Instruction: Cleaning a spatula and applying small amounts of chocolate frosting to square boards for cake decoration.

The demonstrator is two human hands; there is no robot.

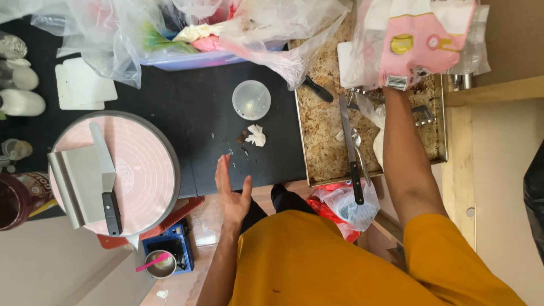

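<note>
My left hand [231, 190] is open with fingers together, palm flat, hovering at the near edge of the black table [192, 107] and holding nothing. Just beyond it lie dark crumbs, a crumpled white tissue [256, 135] and a clear round plastic lid [251, 100]. My right arm [403, 153] stretches over a crumb-covered baking tray [320, 122]. It ends at a pink and white packet [422, 42] raised above the tray's far end. The packet hides my right hand, which seems to grip its lower edge.
A round turntable with a pink mat [141, 170] carries a metal scraper with a black handle [90, 184]. A long black-handled spatula [351, 150] and a spoon lie in the tray. Clear plastic bags [113, 39], white boards [82, 85], and a blue box with a metal cup [165, 260] surround the table.
</note>
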